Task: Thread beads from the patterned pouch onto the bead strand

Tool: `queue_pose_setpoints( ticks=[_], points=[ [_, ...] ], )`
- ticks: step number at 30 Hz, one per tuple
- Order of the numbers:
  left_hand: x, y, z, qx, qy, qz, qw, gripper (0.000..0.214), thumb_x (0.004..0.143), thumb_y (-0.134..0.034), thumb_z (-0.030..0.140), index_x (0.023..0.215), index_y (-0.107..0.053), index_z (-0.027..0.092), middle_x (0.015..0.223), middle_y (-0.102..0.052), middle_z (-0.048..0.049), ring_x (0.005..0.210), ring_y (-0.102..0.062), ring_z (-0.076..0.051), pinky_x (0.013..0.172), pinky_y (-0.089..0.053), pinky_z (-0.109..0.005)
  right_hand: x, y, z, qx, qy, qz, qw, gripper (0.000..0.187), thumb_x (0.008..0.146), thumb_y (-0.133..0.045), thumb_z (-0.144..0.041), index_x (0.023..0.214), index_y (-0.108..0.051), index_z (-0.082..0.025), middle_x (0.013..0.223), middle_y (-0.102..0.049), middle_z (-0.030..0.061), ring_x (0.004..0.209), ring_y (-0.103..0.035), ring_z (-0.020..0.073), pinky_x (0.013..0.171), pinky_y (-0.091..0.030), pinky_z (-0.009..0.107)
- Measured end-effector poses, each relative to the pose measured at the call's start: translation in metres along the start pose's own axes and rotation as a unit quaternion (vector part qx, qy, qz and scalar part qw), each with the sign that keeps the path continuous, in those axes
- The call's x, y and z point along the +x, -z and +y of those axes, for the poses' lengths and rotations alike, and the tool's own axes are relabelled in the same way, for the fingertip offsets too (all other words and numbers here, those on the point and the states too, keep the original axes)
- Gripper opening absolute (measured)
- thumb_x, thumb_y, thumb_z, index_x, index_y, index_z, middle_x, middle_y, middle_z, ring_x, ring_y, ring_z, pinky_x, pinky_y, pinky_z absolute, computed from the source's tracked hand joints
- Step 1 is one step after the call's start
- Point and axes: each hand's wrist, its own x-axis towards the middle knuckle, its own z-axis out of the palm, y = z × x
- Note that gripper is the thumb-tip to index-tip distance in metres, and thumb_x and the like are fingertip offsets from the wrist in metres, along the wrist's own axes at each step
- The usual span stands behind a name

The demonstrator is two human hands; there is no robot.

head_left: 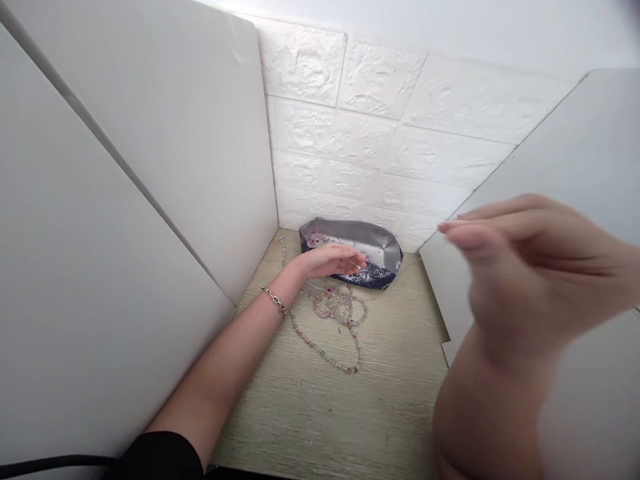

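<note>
My left hand [334, 261] reaches over the near side of a low pouch-like container [393, 272], silver inside and dark blue with a white pattern outside. Its fingers are loosely bent and a little apart, with nothing visible in them. Small pink and clear beads [320, 238] lie in the container. Close below this hand, a long string of clear and coloured beads [325, 357] lies looped on the wooden surface. Raised at the right and blurred, my right hand [540, 267] presses thumb against fingers. Whatever it pinches is too small to make out.
A pale wood-grain surface [320, 427] lies between a white panel [150, 133] at the left and a white panel [575, 167] at the right. Behind the container stands a white brick-patterned wall [360, 133]. A chain bracelet [275, 301] circles my left wrist.
</note>
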Motion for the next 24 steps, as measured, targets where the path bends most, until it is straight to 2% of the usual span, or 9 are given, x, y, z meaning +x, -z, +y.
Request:
queue_pose_setpoints(
  ticks=[2, 4, 8, 11, 13, 16, 18, 21, 24],
  points=[
    [0.001, 0.002, 0.0, -0.024, -0.008, -0.009, 1.0, 0.025, 0.074, -0.05, 0.03, 0.085, -0.062, 0.011, 0.085, -0.062, -0.0071, 0.081, -0.056, -0.013, 0.081, -0.04, -0.028, -0.002, -0.014, 0.003, -0.032, 0.03, -0.015, 0.999, 0.008, 0.068, -0.062, -0.015, 0.061, -0.058, -0.018, 0.058, -0.056, -0.0032, 0.057, -0.052, 0.0085, 0.05, -0.038, 0.023],
    [0.001, 0.005, 0.0, -0.051, -0.018, -0.017, 0.998, 0.033, 0.076, -0.045, 0.036, 0.09, -0.06, 0.011, 0.091, -0.062, -0.0094, 0.086, -0.056, -0.016, 0.084, -0.039, -0.032, -0.006, -0.029, 0.014, -0.031, 0.022, -0.05, 0.998, 0.009, 0.07, -0.06, -0.019, 0.061, -0.06, -0.019, 0.059, -0.058, -0.0025, 0.059, -0.053, 0.009, 0.053, -0.04, 0.023],
    [-0.002, 0.009, 0.002, -0.084, -0.012, -0.032, 0.996, 0.04, 0.075, -0.041, 0.042, 0.092, -0.059, 0.009, 0.091, -0.062, -0.013, 0.087, -0.056, -0.018, 0.082, -0.04, -0.035, -0.016, -0.059, 0.052, -0.031, -0.052, -0.133, 0.989, 0.015, 0.074, -0.054, -0.027, 0.063, -0.063, -0.02, 0.063, -0.06, -0.0014, 0.064, -0.054, 0.0107, 0.062, -0.041, 0.025],
    [-0.004, 0.007, 0.006, -0.074, -0.006, -0.004, 0.997, 0.032, 0.074, -0.046, 0.036, 0.087, -0.058, 0.009, 0.084, -0.062, -0.011, 0.077, -0.056, -0.014, 0.071, -0.044, -0.029, -0.025, -0.077, 0.082, -0.024, -0.128, -0.202, 0.971, 0.018, 0.073, -0.053, -0.031, 0.065, -0.064, -0.019, 0.065, -0.062, -0.0004, 0.065, -0.054, 0.0118, 0.062, -0.04, 0.025],
    [-0.005, 0.004, 0.008, -0.052, -0.024, 0.043, 0.997, 0.023, 0.071, -0.053, 0.029, 0.083, -0.058, 0.01, 0.077, -0.06, -0.0068, 0.065, -0.053, -0.007, 0.057, -0.041, -0.019, -0.03, -0.084, 0.097, -0.023, -0.171, -0.233, 0.957, 0.019, 0.072, -0.053, -0.031, 0.064, -0.064, -0.018, 0.065, -0.063, 0.0003, 0.065, -0.055, 0.0122, 0.062, -0.039, 0.025],
    [-0.004, 0.001, 0.01, -0.001, -0.042, 0.089, 0.995, 0.015, 0.067, -0.058, 0.025, 0.075, -0.055, 0.012, 0.061, -0.048, 0.0013, 0.043, -0.034, 0.001, 0.036, -0.021, -0.013, -0.035, -0.088, 0.112, -0.034, -0.213, -0.262, 0.941, 0.02, 0.07, -0.053, -0.032, 0.064, -0.064, -0.017, 0.065, -0.063, 0.001, 0.064, -0.054, 0.012, 0.061, -0.038, 0.024],
    [-0.003, 0.001, 0.01, 0.03, -0.04, 0.093, 0.994, 0.016, 0.067, -0.058, 0.027, 0.069, -0.052, 0.012, 0.054, -0.037, 0.0048, 0.038, -0.022, 0.002, 0.034, -0.011, -0.015, -0.038, -0.089, 0.119, -0.053, -0.232, -0.275, 0.932, 0.023, 0.071, -0.053, -0.035, 0.066, -0.064, -0.016, 0.066, -0.063, 0.0015, 0.063, -0.054, 0.0123, 0.058, -0.037, 0.023],
    [-0.002, 0.0, 0.009, 0.062, -0.034, 0.106, 0.992, 0.019, 0.067, -0.058, 0.03, 0.067, -0.049, 0.014, 0.051, -0.028, 0.0066, 0.039, -0.019, 0.001, 0.036, -0.008, -0.017, -0.044, -0.092, 0.134, -0.11, -0.248, -0.302, 0.914, 0.031, 0.075, -0.046, -0.039, 0.07, -0.065, -0.014, 0.068, -0.064, 0.0038, 0.065, -0.054, 0.0135, 0.059, -0.036, 0.023],
    [-0.001, -0.002, 0.006, 0.101, -0.015, 0.123, 0.987, 0.022, 0.064, -0.06, 0.034, 0.069, -0.05, 0.014, 0.05, -0.026, 0.0071, 0.039, -0.019, 0.001, 0.038, -0.006, -0.019, -0.053, -0.094, 0.15, -0.183, -0.246, -0.366, 0.879, 0.026, 0.079, -0.042, -0.026, 0.088, -0.063, -0.013, 0.089, -0.064, 0.0086, 0.082, -0.056, 0.0157, 0.072, -0.037, 0.023]
  ],
)
